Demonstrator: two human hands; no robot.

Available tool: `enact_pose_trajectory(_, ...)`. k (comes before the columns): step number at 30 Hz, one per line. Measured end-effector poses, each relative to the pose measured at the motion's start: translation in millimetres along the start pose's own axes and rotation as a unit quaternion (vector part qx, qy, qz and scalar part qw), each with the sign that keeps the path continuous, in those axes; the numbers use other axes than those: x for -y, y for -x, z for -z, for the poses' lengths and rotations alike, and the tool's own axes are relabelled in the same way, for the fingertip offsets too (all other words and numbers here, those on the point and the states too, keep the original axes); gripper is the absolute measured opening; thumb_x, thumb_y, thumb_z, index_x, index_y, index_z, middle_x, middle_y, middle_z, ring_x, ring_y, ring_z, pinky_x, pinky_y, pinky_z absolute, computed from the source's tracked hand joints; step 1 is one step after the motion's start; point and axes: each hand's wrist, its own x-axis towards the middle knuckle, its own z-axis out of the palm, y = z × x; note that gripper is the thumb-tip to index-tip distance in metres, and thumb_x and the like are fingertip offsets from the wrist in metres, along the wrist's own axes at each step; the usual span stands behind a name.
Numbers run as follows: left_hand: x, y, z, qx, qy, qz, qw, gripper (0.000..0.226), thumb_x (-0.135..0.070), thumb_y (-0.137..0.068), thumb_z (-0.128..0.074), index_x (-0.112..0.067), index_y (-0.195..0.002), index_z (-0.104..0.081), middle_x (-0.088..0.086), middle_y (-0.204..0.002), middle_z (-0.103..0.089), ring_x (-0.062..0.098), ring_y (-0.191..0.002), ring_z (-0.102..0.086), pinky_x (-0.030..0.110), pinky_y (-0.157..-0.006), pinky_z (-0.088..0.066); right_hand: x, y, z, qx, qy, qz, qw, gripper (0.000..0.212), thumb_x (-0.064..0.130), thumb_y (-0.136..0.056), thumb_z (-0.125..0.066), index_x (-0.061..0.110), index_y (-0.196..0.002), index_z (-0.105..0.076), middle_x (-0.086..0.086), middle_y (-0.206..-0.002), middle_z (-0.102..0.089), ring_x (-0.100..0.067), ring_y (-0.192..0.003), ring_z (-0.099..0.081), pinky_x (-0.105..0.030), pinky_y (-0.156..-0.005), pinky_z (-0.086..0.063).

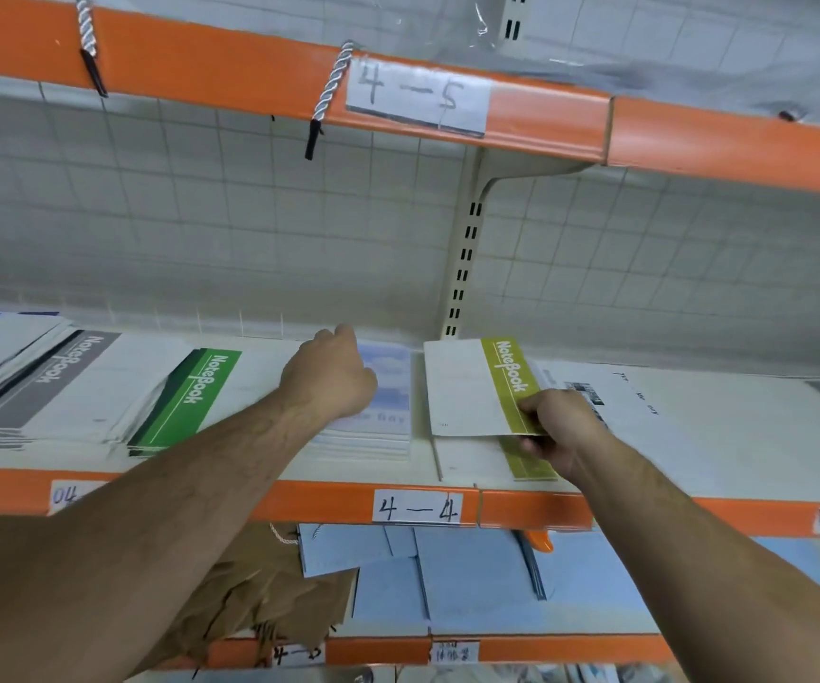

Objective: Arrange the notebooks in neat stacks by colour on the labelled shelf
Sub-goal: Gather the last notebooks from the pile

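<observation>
Orange-edged shelf (418, 507) marked 4-4: grey (48, 382), green (186, 401) and pale blue stacks (388, 386) already laid (edges fanned). Left hand (329, 377) curled against blue stack, holding nothing visible. Right hand (553, 426) pinching olive notebook (477, 386) above its matching stack (497, 458). Squaring-up left.

The paper label (418, 96) above the hands reads "4-5"; the label (418, 508) below them reads "4-4". "NoteBook" is printed on the grey (70, 359), green (206, 379) and olive notebook (511, 367) covers.
</observation>
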Motion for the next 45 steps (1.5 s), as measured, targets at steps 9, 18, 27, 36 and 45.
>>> enact_pose_trajectory(9, -37.5, 7.8, -19.7, 0.014, -0.018, -0.004, 1.000, 0.044, -0.032, -0.094, -0.056, -0.011, -0.131, -0.046, 0.008, -0.126, -0.056, 0.027, -0.108, -0.056, 0.031, -0.075, -0.043, -23.0, -20.2, 16.3, -0.028, 0.347, 0.081, 0.934, 0.015, 0.009, -0.083, -0.054, 0.011, -0.069, -0.050, -0.008, -0.070, -0.058, -0.028, -0.062, -0.059, -0.026, -0.052, -0.043)
enact_pose_trajectory(18, -50.3, 20.4, -28.6, 0.012, -0.035, 0.015, 0.999, 0.048, -0.036, -0.094, -0.053, -0.013, -0.135, -0.045, 0.006, -0.127, -0.056, 0.025, -0.109, -0.057, 0.037, -0.086, -0.051, -23.2, -22.5, 12.8, -0.020, 0.560, 0.181, 0.809, 0.004, 0.022, -0.084, -0.057, 0.020, -0.086, -0.053, 0.001, -0.087, -0.062, -0.022, -0.078, -0.058, -0.028, -0.064, -0.045)
enact_pose_trajectory(27, -76.9, 33.8, -40.2, 0.015, -0.045, 0.002, 0.999, 0.039, -0.036, -0.094, -0.055, -0.011, -0.123, -0.050, 0.007, -0.116, -0.058, 0.025, -0.102, -0.057, 0.032, -0.074, -0.046, -23.0, -28.4, 19.5, 0.003, 0.565, 0.201, 0.800, 0.041, 0.030, -0.086, -0.060, 0.014, -0.123, -0.049, -0.006, -0.122, -0.052, -0.026, -0.103, -0.060, -0.032, -0.072, -0.042)
enact_pose_trajectory(36, -114.9, 45.1, -54.3, -0.005, -0.045, -0.053, 0.998, 0.050, -0.045, -0.097, -0.050, -0.016, -0.138, -0.050, 0.006, -0.133, -0.055, 0.025, -0.125, -0.047, 0.038, -0.100, -0.045, -27.6, -23.6, 34.8, 0.019, 0.513, 0.251, 0.821, 0.011, 0.026, -0.085, -0.054, 0.019, -0.093, -0.058, 0.001, -0.091, -0.062, -0.021, -0.084, -0.059, -0.028, -0.067, -0.048)
enact_pose_trajectory(45, -150.0, 35.4, -69.8, 0.077, -0.052, -0.189, 0.978, 0.063, -0.051, -0.100, -0.042, -0.024, -0.155, -0.030, -0.002, -0.160, -0.032, 0.021, -0.146, -0.028, 0.036, -0.117, -0.026, -40.5, -20.4, 96.0, -0.056, 0.502, 0.248, 0.827, 0.059, 0.063, -0.083, -0.051, 0.022, -0.125, -0.062, -0.001, -0.129, -0.062, -0.024, -0.123, -0.052, -0.035, -0.099, -0.047)
